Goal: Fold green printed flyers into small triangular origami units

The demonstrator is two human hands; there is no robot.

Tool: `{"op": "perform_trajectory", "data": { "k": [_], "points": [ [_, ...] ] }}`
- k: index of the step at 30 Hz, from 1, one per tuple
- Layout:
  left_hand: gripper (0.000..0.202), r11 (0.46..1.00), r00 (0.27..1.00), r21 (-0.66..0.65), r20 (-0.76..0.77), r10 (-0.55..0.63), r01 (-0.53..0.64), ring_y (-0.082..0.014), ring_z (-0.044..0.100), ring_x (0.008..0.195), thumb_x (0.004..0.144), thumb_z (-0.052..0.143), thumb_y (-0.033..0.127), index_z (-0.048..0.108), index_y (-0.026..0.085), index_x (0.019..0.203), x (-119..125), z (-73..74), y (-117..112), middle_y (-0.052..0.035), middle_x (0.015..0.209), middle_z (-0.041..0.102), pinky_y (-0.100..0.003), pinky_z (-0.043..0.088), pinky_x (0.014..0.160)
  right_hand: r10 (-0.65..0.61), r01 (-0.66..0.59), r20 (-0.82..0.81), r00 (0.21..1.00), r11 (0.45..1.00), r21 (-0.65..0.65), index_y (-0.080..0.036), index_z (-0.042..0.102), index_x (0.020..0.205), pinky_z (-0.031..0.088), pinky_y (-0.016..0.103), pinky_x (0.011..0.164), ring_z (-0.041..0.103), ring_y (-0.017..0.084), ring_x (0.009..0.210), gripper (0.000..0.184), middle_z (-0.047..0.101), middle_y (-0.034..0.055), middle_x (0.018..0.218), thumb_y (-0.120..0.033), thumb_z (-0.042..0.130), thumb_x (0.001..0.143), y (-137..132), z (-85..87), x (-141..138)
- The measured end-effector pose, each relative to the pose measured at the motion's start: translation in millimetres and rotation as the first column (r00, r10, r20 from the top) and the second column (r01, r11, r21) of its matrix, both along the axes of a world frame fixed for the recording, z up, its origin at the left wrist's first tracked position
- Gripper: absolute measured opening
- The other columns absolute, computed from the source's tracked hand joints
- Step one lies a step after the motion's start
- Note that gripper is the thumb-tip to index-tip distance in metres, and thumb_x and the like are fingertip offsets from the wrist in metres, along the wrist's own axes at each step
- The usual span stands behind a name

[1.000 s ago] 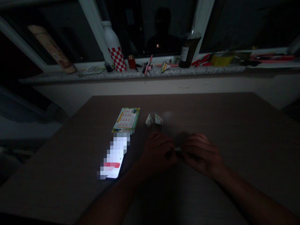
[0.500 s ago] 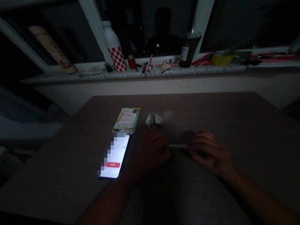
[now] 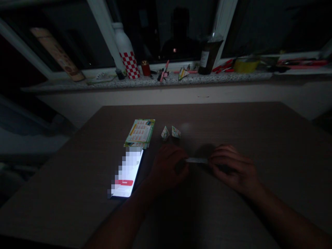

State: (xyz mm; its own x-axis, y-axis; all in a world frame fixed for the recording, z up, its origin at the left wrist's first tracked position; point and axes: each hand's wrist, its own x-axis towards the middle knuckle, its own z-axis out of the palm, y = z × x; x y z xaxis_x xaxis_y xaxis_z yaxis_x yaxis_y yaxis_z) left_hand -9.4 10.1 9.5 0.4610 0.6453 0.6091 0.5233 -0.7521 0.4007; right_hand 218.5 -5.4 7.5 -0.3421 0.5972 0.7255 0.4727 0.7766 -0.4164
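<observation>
Dim room. Left hand (image 3: 168, 168) and right hand (image 3: 231, 168) each pinch 1 end of a narrow pale folded paper strip (image 3: 196, 160), held level just above the brown wooden counter (image 3: 246, 124). 2 small folded paper triangles (image 3: 170, 132) sit just beyond the hands. Lit phone (image 3: 127, 173) lies left, below a green printed paper stack (image 3: 140, 133).

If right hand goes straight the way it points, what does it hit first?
The right hand aims forward-left; beyond the paper strip it pinches, likely the right folded paper piece. Dim picture, so unsure.
</observation>
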Motion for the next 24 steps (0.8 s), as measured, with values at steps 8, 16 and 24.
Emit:
{"op": "perform_trajectory", "data": {
  "k": [8, 16, 24],
  "points": [
    [0.004, 0.997, 0.999, 0.063, -0.02, -0.036, 0.037, -0.0168, 0.059, 0.082, 0.078, 0.059, 0.015, 0.062, 0.017, 0.081, 2, -4.0, 3, -0.0045, 0.085, 0.066, -0.033, 0.046, 0.078, -0.019, 0.021, 0.08, 0.997, 0.999, -0.024, -0.022, 0.063, 0.091, 0.049, 0.039, 0.075, 0.064, 0.022, 0.084, 0.023, 0.069, 0.0045, 0.083, -0.012, 0.068, 0.071, 0, -4.4, -2],
    [0.006, 0.992, 0.992, 0.079, -0.081, -0.097, 0.103, -0.0161, 0.057, 0.077, 0.075, 0.059, 0.014, 0.061, 0.018, 0.072, 13, -5.7, 2, -0.0017, 0.077, 0.065, -0.032, 0.044, 0.075, -0.007, 0.005, 0.163, 0.987, 1.0, 0.013, -0.02, 0.06, 0.078, 0.046, 0.036, 0.076, 0.061, 0.02, 0.081, 0.009, 0.066, 0.0024, 0.076, -0.014, 0.064, 0.073, 1, -3.9, -17],
    [0.004, 0.989, 0.99, 0.075, -0.067, -0.126, 0.131, -0.0156, 0.058, 0.077, 0.075, 0.058, 0.014, 0.06, 0.017, 0.073, 19, -9.3, 0, -0.0024, 0.078, 0.066, -0.032, 0.044, 0.074, -0.006, 0.003, 0.184, 0.983, 1.0, 0.019, -0.019, 0.058, 0.074, 0.045, 0.036, 0.076, 0.06, 0.02, 0.08, 0.011, 0.064, 0.0025, 0.074, -0.011, 0.064, 0.07, 2, -6.8, -19]
  ]
}}
